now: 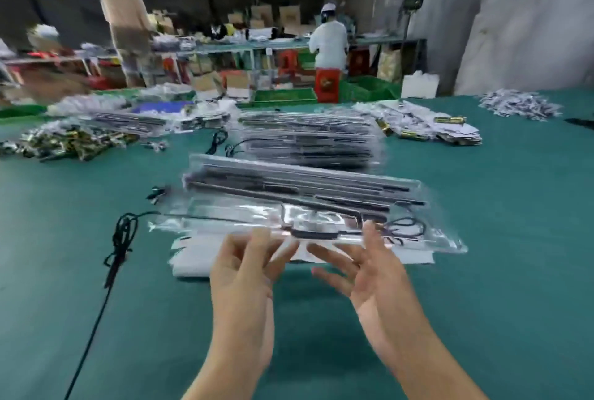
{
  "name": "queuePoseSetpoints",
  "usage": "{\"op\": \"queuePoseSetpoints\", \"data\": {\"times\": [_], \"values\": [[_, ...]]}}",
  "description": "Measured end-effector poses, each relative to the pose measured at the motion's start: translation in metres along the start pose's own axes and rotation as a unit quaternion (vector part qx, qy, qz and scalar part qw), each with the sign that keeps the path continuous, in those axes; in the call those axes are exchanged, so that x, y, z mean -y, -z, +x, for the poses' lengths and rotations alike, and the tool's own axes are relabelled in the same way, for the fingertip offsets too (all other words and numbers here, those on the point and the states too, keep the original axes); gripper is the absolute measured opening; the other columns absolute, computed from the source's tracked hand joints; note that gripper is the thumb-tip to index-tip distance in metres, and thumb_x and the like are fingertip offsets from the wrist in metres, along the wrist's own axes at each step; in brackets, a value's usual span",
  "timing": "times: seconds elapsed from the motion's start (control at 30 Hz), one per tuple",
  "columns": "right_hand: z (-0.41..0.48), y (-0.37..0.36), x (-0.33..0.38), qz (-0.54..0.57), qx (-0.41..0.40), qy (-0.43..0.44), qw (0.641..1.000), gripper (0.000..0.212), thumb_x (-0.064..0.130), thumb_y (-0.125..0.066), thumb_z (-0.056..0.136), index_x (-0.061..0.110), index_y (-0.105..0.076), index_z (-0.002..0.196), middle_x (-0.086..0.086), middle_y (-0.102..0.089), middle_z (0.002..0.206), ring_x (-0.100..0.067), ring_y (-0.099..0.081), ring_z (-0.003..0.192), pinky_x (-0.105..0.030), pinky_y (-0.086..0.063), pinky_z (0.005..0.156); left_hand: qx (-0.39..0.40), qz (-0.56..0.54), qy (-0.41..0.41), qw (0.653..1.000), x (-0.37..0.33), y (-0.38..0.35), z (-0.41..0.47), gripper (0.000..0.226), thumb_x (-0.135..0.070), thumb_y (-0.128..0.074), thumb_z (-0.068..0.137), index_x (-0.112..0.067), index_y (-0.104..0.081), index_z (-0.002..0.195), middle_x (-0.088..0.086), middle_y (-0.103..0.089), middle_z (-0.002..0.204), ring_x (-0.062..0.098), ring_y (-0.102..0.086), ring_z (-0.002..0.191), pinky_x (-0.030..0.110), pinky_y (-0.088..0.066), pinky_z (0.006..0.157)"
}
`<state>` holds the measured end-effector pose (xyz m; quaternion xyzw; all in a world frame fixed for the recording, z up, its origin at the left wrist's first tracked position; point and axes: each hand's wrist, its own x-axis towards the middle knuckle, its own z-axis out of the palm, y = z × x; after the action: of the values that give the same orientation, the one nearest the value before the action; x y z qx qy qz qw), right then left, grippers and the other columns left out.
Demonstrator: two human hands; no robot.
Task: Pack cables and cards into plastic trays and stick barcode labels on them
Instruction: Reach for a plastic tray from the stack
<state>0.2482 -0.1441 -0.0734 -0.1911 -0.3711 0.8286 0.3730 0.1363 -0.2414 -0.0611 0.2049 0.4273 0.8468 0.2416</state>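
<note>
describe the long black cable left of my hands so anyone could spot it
On the green table, find the nearest stack of clear plastic trays. Just left of it lies the black cable: a knotted bundle whose long tail runs to the picture's bottom edge, unlike the shorter cable by the farther stack.

Motion blur throughout. Near tray stack [302, 203]: contents smeared, tray count unreadable. Left hand [244, 274] and right hand [369, 271]: cannot tell whether the fingers [371, 239] touch the front tray edge; forearms cut by bottom edge. Black cable [96, 319] runs off bottom edge. Far-right pile [520, 105] on bench [482, 271]: too small to identify.
</note>
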Motion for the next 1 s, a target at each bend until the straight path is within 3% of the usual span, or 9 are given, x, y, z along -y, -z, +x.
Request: {"op": "queuePoseSetpoints", "data": {"times": [0.07, 0.17, 0.3, 0.4, 0.5, 0.6, 0.67, 0.87, 1.0], "values": [[-0.004, 0.018, -0.007, 0.013, -0.083, -0.041, 0.996, 0.034, 0.033, -0.062, 0.098, 0.004, -0.062, 0.116, -0.031, -0.058, 0.111, -0.036, -0.077, 0.090, -0.036, -0.063, 0.064, -0.023, 0.002, 0.052, 0.998, 0.027, 0.008, -0.011, 0.024, -0.021, -0.079, 0.087, -0.023, -0.067, 0.067, 0.013, -0.076, 0.108, 0.021, -0.074, 0.103, 0.029, -0.060, 0.084], [-0.006, 0.042, -0.014, 0.012, -0.141, -0.089, 0.986, 0.012, 0.020, -0.058, 0.102, 0.008, -0.058, 0.104, -0.023, -0.059, 0.106, -0.032, -0.078, 0.078, -0.033, -0.062, 0.057, -0.011, 0.106, 0.157, 0.982, 0.042, 0.023, -0.014, 0.020, -0.024, -0.062, 0.100, -0.006, -0.065, 0.091, 0.013, -0.077, 0.108, 0.022, -0.076, 0.100, 0.032, -0.062, 0.073], [-0.007, 0.060, -0.013, -0.008, -0.170, -0.124, 0.978, 0.024, 0.017, -0.060, 0.102, 0.003, -0.052, 0.120, -0.025, -0.063, 0.104, -0.035, -0.078, 0.078, -0.034, -0.062, 0.055, 0.201, 0.289, 0.303, 0.886, 0.038, 0.051, -0.018, 0.030, -0.038, -0.061, 0.102, -0.008, -0.064, 0.104, 0.003, -0.078, 0.101, 0.026, -0.078, 0.082, 0.028, -0.053, 0.047], [-0.003, 0.068, -0.007, -0.047, -0.151, -0.140, 0.977, 0.025, 0.018, -0.061, 0.101, 0.001, -0.053, 0.117, -0.027, -0.064, 0.112, -0.039, -0.077, 0.085, -0.036, -0.062, 0.058, 0.333, 0.416, 0.184, 0.826, 0.026, 0.059, -0.013, 0.021, -0.050, -0.065, 0.089, -0.030, -0.069, 0.098, -0.007, -0.077, 0.098, 0.015, -0.074, 0.068, 0.022, -0.049, 0.050], [0.001, 0.073, 0.003, -0.092, -0.120, -0.174, 0.973, 0.036, 0.028, -0.059, 0.103, -0.004, -0.056, 0.118, -0.025, -0.073, 0.110, -0.037, -0.077, 0.091, -0.035, -0.063, 0.061, 0.327, 0.520, -0.061, 0.786, 0.017, 0.061, 0.010, 0.010, -0.037, -0.074, 0.090, -0.035, -0.072, 0.099, -0.018, -0.073, 0.092, 0.005, -0.068, 0.081, 0.010, -0.045, 0.070], [0.002, 0.081, 0.013, -0.124, -0.098, -0.219, 0.963, 0.047, 0.042, -0.055, 0.102, 0.000, -0.053, 0.124, -0.025, -0.075, 0.110, -0.033, -0.077, 0.096, -0.034, -0.063, 0.062, 0.326, 0.635, -0.215, 0.667, 0.018, 0.069, 0.027, 0.017, -0.035, -0.077, 0.090, -0.029, -0.074, 0.105, -0.016, -0.066, 0.092, 0.009, -0.062, 0.090, 0.028, -0.052, 0.082], [0.002, 0.089, 0.018, -0.134, -0.098, -0.236, 0.957, 0.048, 0.044, -0.051, 0.103, 0.002, -0.053, 0.126, -0.023, -0.075, 0.111, -0.030, -0.077, 0.094, -0.033, -0.062, 0.059, 0.309, 0.666, -0.275, 0.621, 0.022, 0.075, 0.031, 0.022, -0.041, -0.076, 0.087, -0.028, -0.073, 0.104, -0.012, -0.061, 0.090, 0.015, -0.060, 0.088, 0.036, -0.053, 0.076], [0.000, 0.099, 0.030, -0.200, -0.121, -0.243, 0.941, 0.044, 0.039, -0.043, 0.108, 0.001, -0.061, 0.120, -0.021, -0.077, 0.103, -0.024, -0.078, 0.074, -0.028, -0.058, 0.048, 0.194, 0.734, -0.222, 0.612, 0.021, 0.099, 0.048, 0.060, -0.048, -0.080, 0.082, -0.024, -0.063, 0.135, -0.002, -0.057, 0.130, 0.026, -0.050, 0.123, 0.044, -0.044, 0.101], [-0.005, 0.098, 0.045, -0.480, -0.104, -0.211, 0.845, 0.049, 0.053, -0.054, 0.099, 0.006, -0.068, 0.102, -0.015, -0.077, 0.081, -0.021, -0.062, 0.047, -0.022, -0.042, 0.038, 0.178, 0.743, -0.145, 0.628, 0.020, 0.117, 0.054, 0.062, -0.058, -0.072, 0.084, -0.026, -0.064, 0.136, -0.010, -0.059, 0.131, 0.019, -0.051, 0.124, 0.038, -0.038, 0.104]]}}
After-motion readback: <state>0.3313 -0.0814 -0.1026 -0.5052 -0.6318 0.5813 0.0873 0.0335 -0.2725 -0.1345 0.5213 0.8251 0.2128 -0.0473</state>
